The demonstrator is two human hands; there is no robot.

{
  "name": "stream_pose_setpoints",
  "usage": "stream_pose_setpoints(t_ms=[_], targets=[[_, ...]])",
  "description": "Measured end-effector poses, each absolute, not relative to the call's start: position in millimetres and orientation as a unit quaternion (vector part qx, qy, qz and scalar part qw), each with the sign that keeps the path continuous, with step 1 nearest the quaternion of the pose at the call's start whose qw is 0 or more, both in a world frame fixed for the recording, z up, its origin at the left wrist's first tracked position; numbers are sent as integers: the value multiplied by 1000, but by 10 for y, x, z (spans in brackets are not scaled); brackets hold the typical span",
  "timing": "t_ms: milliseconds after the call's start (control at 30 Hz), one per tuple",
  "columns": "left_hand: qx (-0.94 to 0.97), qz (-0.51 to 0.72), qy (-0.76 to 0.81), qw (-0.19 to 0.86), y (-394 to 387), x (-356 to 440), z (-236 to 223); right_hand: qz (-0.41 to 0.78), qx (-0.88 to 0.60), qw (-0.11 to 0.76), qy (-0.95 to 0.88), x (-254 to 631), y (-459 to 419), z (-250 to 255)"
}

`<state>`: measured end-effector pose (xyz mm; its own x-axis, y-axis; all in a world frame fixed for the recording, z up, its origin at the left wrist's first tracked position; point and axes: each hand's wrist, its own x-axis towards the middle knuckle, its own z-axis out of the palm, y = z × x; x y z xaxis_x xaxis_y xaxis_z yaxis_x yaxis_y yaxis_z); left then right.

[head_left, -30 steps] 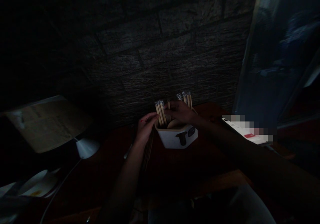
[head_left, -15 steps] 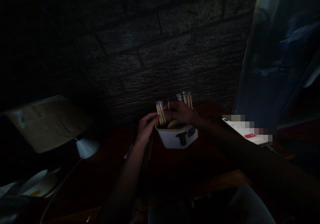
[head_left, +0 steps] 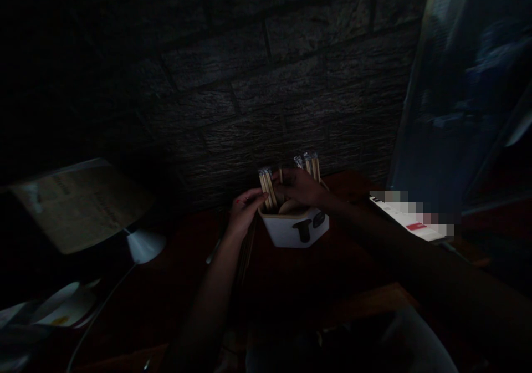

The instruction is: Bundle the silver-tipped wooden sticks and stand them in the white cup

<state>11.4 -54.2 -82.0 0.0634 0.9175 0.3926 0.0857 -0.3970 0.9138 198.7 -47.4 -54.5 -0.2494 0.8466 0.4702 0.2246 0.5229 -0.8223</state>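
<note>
A white square holder (head_left: 297,230) with a dark mark on its front stands on a dark red table (head_left: 282,273), by a dark stone wall. Wrapped wooden chopsticks (head_left: 266,189) stand upright in it, a second bunch (head_left: 311,165) behind. My left hand (head_left: 243,211) is at the holder's left side, fingers curled against the left bunch of chopsticks. My right hand (head_left: 300,187) reaches over the holder's top, fingers closed among the chopsticks. The scene is very dim, so the exact grip is hard to see.
A small lamp with a white base (head_left: 143,245) and a tan shade (head_left: 81,204) stands at the left. White plates (head_left: 62,306) lie at the lower left. A white card (head_left: 409,218) lies at the right, next to a bluish curtain (head_left: 465,85). A metal utensil (head_left: 213,252) lies near my left wrist.
My left hand has shifted slightly, its fingers now pressed closer to the left bunch of chopsticks. My right hand stays over the holder.
</note>
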Motion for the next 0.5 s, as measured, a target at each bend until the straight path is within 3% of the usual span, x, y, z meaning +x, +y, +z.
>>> stream_pose_setpoints(t_ms=[500], targets=[[616, 558, 376, 409, -553, 116, -822, 357, -343, 476, -727, 1978, -479, -541]])
